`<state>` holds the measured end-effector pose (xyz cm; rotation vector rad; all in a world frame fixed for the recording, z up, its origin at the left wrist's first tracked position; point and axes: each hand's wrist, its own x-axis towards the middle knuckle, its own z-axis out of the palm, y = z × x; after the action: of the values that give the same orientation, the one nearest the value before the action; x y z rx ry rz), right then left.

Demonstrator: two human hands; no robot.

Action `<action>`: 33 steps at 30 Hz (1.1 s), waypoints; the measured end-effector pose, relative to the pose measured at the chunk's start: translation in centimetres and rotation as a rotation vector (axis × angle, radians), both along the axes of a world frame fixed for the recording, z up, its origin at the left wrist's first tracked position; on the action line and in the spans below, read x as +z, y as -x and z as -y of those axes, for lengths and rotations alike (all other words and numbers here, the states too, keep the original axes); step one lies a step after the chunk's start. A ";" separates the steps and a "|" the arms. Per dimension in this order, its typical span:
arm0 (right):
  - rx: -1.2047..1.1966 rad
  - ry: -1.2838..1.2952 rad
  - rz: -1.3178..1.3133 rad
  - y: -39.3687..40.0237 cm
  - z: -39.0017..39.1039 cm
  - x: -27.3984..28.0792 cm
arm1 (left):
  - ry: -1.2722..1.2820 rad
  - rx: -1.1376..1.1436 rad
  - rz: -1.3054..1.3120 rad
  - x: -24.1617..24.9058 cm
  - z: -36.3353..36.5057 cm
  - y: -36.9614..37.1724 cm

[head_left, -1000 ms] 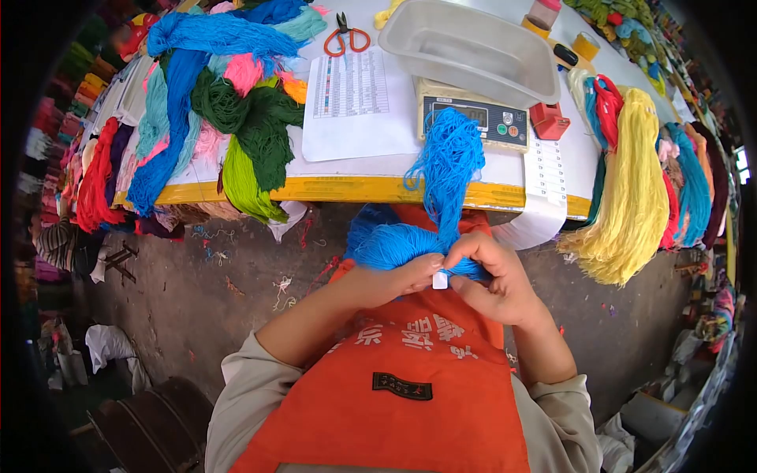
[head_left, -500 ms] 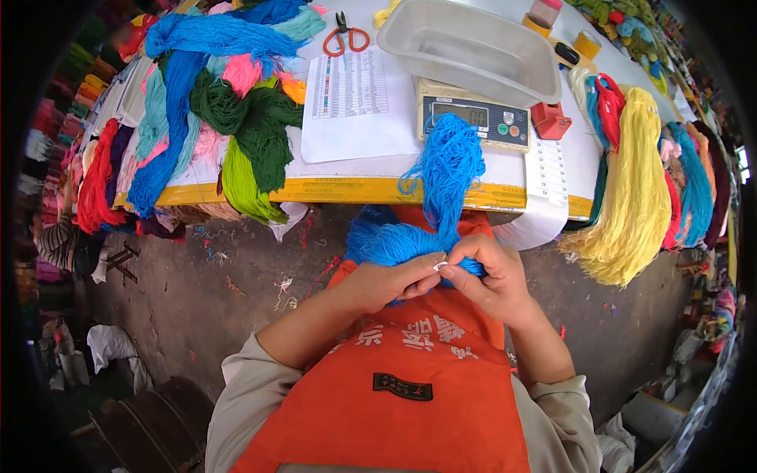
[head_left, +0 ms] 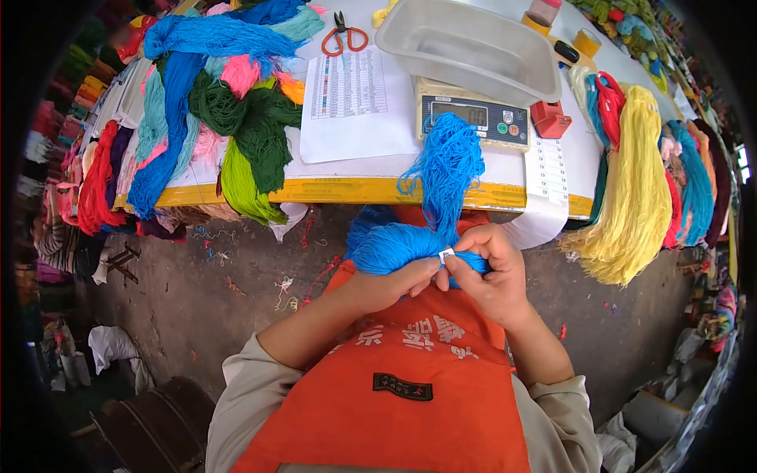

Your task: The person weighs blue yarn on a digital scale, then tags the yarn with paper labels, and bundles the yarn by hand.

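Left hand [head_left: 394, 285] closed under the near end of the blue yarn skein [head_left: 410, 244], thumb and forefinger pinched at the small white tag [head_left: 446, 255]. Tag sited on the skein's waist, between both hands, touching fingertips of each. Skein's long axis bent: near lobe lying left to right across the lap, far lobe [head_left: 449, 162] rising away over the yellow table edge [head_left: 347, 190] toward the scale [head_left: 473, 117]. Right hand [head_left: 490, 272] wrapped round the skein just right of the tag, fingers curled shut on the strands, thumb against the tag. Both hands equally near; tag directly at the fingertips, no gap visible.
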<state>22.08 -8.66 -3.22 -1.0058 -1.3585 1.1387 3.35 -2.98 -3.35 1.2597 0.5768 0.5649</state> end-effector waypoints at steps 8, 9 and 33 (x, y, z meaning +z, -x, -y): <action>-0.060 -0.039 0.074 0.5 0.0 -0.5 | -0.020 0.121 -0.065 -0.6 0.1 -0.3; -0.067 -0.023 0.075 0.5 0.0 -0.4 | -0.025 0.143 -0.052 -0.6 0.1 -0.4; -0.059 0.625 0.336 -19.2 6.5 -0.2 | 0.053 0.296 0.239 4.6 -6.2 24.3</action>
<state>41.29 -15.21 -3.47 -1.7371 -1.2322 1.4332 -20.92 3.20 1.30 1.0443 0.5759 0.9280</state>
